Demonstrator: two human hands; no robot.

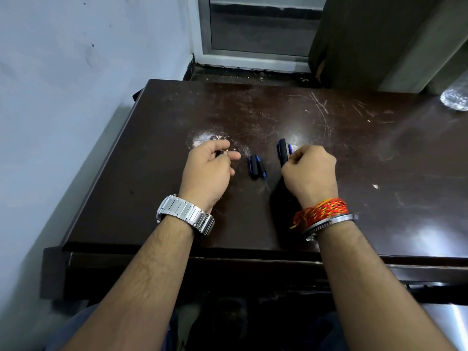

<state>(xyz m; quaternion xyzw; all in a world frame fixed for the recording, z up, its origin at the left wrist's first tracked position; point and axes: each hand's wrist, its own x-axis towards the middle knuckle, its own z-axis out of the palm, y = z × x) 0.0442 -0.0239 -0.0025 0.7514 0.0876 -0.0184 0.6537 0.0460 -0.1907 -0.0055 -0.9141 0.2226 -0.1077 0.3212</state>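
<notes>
My left hand (210, 168), with a silver watch on its wrist, hovers over the dark wooden table (379, 160) and pinches a small dark part (220, 153) between thumb and fingers. My right hand (310, 171), with red threads and a steel bangle at the wrist, grips a black and blue pen (283, 150) that sticks out away from me. Between the hands lie two short blue and black pen pieces (257, 166) side by side on the table.
A clear plastic bottle (454, 98) lies at the table's far right edge. A white wall runs along the left, close to the table's side. A window frame (253, 59) and a dark curtain (367, 41) stand behind the table.
</notes>
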